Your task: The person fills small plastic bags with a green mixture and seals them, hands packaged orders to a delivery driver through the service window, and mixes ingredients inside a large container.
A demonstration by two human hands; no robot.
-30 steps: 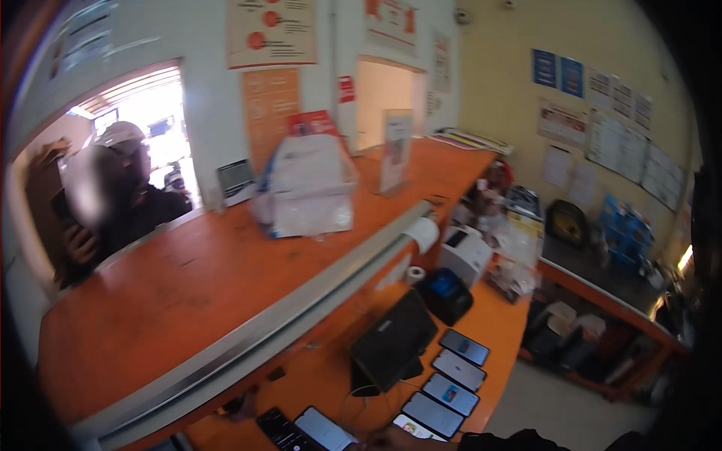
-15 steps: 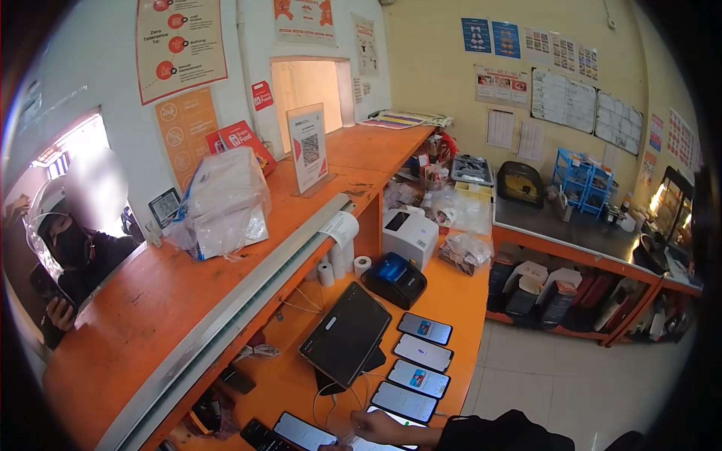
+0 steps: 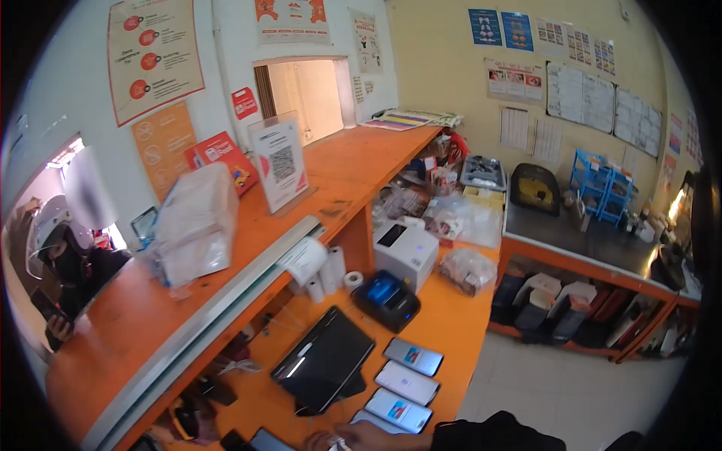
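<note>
right hand (image 3: 370,436) and left hand (image 3: 320,441) are close together, bottom centre of the frame. a small white item (image 3: 342,443) shows between them; whether gripped, cannot tell. phones (image 3: 407,410) rest nearby, right, on the worktop (image 3: 459,342); tablet (image 3: 323,357) above; black printer (image 3: 387,301) beyond, mid-frame.
</note>
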